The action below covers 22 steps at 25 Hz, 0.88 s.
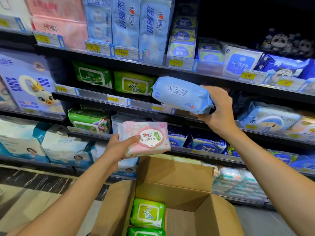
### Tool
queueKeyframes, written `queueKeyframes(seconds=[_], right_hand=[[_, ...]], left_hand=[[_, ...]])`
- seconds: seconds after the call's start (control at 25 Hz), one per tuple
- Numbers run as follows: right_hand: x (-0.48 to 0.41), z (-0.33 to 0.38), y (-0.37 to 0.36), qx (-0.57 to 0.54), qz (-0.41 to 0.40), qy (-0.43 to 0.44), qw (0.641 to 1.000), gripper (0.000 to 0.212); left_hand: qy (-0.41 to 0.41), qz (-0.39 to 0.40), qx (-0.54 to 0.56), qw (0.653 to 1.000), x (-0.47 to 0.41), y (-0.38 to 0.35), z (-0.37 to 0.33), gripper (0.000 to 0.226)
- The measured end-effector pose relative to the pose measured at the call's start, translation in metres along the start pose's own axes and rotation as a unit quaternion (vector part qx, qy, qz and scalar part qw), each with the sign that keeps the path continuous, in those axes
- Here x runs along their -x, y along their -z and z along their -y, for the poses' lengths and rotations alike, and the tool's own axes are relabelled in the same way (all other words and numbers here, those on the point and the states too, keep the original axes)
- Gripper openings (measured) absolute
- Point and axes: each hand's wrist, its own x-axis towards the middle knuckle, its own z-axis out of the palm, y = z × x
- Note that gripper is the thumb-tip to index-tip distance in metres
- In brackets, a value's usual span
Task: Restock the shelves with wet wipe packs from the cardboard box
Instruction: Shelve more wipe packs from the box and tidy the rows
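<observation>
We are holding a pink wet wipe pack point(144, 138) in our left grip point(119, 145), the thumb lying across its round lid label and the fingers curling underneath. It is hanging just above the far flap of the cardboard box point(173, 171), in front of the lower shelves. Our right grip point(219, 108) is grasping a blue wet wipe pack point(180, 95) by its right end, keeping it tilted in the air at the front edge of the middle shelf point(102, 97).

The box is standing open below us with its flaps up. Inside, two green packs are lying flat against its left wall: the far green pack point(147, 212) face up, the near green pack point(145, 232) partly cut off by the frame's bottom edge. Brown cardboard is showing to their right.

On the middle shelf, two green shelf packs point(133, 84) are standing side by side behind the front edge, just left of the blue pack. Yellow price tags point(113, 99) are running along the shelf edges.
</observation>
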Motion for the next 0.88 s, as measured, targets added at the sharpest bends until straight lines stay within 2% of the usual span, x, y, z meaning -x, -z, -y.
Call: queueKeyframes(seconds=[0.12, 0.44, 0.56, 0.76, 0.88], right_hand=[[0.005, -0.013, -0.009, 0.043, -0.003, -0.001, 0.999, 0.063], [0.007, -0.027, -0.025, -0.009, 0.01, -0.152, 0.988, 0.075], [-0.002, -0.035, -0.024, 0.029, 0.041, -0.17, 0.984, 0.075], [-0.008, -0.043, -0.022, -0.029, 0.072, -0.269, 0.96, 0.063], [-0.014, -0.051, -0.02, -0.025, 0.111, -0.303, 0.946, 0.068]], left_hand=[[0.003, 0.0, -0.001, 1.0, -0.001, -0.002, 0.0, 0.071], [0.005, -0.003, -0.013, 1.0, -0.003, -0.001, 0.003, 0.074], [0.006, -0.004, -0.01, 1.0, -0.003, -0.002, 0.003, 0.073], [0.005, 0.0, -0.012, 1.0, 0.0, -0.003, 0.001, 0.068], [0.003, 0.006, -0.001, 1.0, 0.003, -0.005, 0.0, 0.063]])
